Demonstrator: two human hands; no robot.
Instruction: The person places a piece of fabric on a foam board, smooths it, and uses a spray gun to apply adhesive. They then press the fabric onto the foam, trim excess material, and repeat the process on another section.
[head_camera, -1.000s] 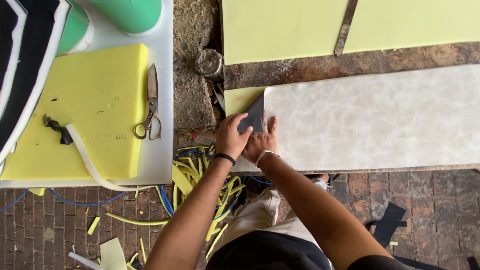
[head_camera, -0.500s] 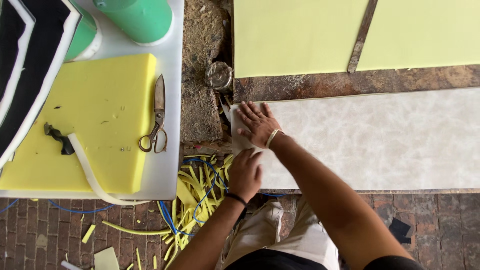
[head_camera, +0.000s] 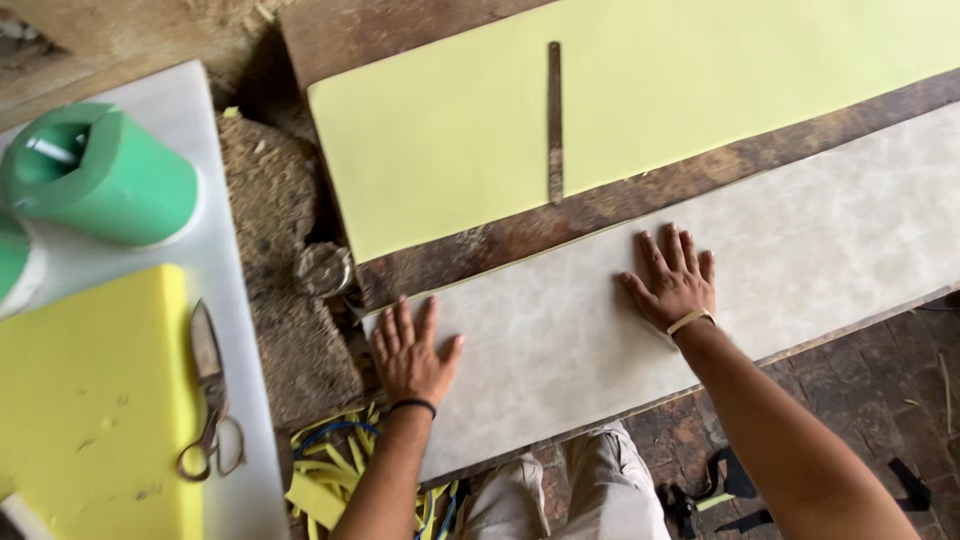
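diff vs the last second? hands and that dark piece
Both hands now lie flat, fingers spread, on the pale grey sheet: left hand near its left end, right hand further right. A second ago they were together at that end, pressing a dark triangular piece; the piece is no longer in view. The scissors, yellow foam block and metal ruler lie where they were.

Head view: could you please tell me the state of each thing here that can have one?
left hand: flat, fingers spread on pale sheet
right hand: flat, fingers spread on pale sheet
pale sheet: lying flat
scissors: closed, lying flat
metal ruler: lying on yellow-green sheet
green roll: on its side
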